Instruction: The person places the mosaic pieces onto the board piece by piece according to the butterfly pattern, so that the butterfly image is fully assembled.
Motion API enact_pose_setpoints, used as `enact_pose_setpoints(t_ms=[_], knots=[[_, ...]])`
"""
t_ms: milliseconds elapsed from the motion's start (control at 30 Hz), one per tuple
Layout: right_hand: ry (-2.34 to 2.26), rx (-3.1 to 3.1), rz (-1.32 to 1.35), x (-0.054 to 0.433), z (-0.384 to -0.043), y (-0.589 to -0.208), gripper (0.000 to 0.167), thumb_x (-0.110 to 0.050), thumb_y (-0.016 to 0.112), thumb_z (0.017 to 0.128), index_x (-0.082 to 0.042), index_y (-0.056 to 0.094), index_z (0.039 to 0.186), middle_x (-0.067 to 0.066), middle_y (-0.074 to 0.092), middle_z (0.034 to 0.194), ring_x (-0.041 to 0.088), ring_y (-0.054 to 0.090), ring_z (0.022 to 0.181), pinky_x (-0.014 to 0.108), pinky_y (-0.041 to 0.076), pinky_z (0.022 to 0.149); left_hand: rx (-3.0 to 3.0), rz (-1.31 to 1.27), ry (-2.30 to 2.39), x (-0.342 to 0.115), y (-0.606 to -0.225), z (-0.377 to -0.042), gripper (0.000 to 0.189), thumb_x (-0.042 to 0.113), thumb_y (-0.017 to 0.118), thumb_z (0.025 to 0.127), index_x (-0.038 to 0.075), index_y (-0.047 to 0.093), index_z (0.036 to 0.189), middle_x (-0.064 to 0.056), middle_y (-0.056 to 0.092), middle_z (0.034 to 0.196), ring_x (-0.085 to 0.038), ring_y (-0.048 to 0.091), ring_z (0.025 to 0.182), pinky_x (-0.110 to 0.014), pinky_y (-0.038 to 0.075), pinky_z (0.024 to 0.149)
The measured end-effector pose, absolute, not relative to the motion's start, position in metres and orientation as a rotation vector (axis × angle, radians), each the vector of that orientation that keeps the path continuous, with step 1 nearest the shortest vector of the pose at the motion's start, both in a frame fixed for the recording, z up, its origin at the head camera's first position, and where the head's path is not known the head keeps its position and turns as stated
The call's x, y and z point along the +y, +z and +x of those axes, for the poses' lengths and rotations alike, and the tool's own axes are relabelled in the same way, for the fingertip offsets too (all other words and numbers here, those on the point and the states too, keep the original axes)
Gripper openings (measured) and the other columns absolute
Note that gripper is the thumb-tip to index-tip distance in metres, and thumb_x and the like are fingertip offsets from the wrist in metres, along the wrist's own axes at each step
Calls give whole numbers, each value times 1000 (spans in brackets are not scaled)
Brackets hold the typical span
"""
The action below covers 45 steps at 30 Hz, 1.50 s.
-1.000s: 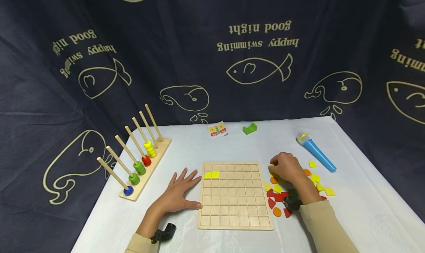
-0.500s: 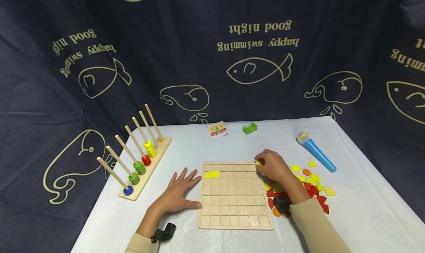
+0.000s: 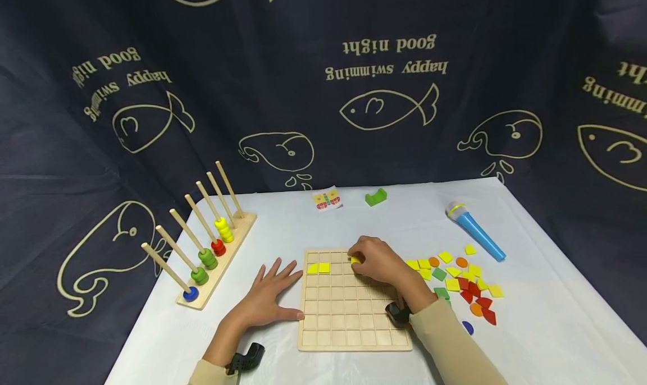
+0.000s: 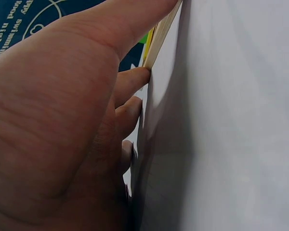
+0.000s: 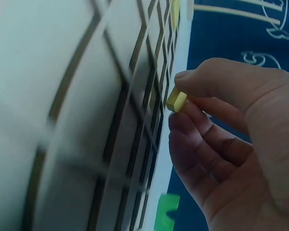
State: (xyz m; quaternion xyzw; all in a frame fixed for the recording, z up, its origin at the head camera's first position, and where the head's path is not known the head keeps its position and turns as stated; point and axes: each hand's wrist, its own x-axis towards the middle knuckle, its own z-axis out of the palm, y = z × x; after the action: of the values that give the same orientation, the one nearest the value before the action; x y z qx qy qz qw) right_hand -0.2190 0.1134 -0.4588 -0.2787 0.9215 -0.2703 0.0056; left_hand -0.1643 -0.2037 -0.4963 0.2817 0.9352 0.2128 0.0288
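My right hand (image 3: pixel 376 260) is over the top rows of a wooden grid board (image 3: pixel 346 306). Between thumb and fingertips it pinches a small yellow tile (image 5: pixel 176 100), held close above the cells. Two yellow tiles (image 3: pixel 318 268) lie side by side in the second row at the board's left. My left hand (image 3: pixel 270 298) rests with fingers spread on the table, its thumb and index fingertip at the board's left edge. In the left wrist view, the thumb (image 4: pixel 135 19) reaches to the board's side.
Loose yellow, red, orange, green and blue pieces (image 3: pixel 462 284) lie right of the board. A blue toy microphone (image 3: pixel 475 230) is beyond them. Pegs with beads stand on a wooden base (image 3: pixel 202 295) at left. A butterfly picture card (image 3: pixel 327 198) and green block (image 3: pixel 376 197) lie at the back.
My right hand has moved left from the loose pieces onto the board, carrying a yellow tile. The left hand stays in place. The head view has shifted slightly.
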Motion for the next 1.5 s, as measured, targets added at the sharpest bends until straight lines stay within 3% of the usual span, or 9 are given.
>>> enact_pose_setpoints(t_ms=[333,967,1233,1500], knots=[[-771,2853,-1022,86,-217,-459,19,-9,72,83,-11,73,101,-6,54,83,9,48,71,26,45,65,2877,851,645,-202,-498,-168,96,74,66,70,23,41,148,-1,25,156,-34,7,144,-60,0,110],[-756,2887,-938,76,-214,-464,17,-14,73,84,-13,72,101,-5,60,84,10,50,72,27,45,65,2870,847,644,-202,-498,-166,97,74,65,70,23,41,148,-2,26,156,-34,7,144,-60,0,110],[-841,2894,-864,97,-210,-453,20,-20,70,88,-11,72,106,-9,62,88,7,55,76,28,48,70,2878,807,632,-202,-498,-167,99,76,65,68,25,39,149,2,24,156,-30,5,145,-57,-3,111],[-897,2978,-765,149,-211,-451,18,-9,68,86,-8,73,104,-5,64,90,10,55,76,31,49,68,2876,832,654,-202,-497,-166,97,74,66,69,23,42,148,-1,26,156,-33,7,144,-59,-1,111]])
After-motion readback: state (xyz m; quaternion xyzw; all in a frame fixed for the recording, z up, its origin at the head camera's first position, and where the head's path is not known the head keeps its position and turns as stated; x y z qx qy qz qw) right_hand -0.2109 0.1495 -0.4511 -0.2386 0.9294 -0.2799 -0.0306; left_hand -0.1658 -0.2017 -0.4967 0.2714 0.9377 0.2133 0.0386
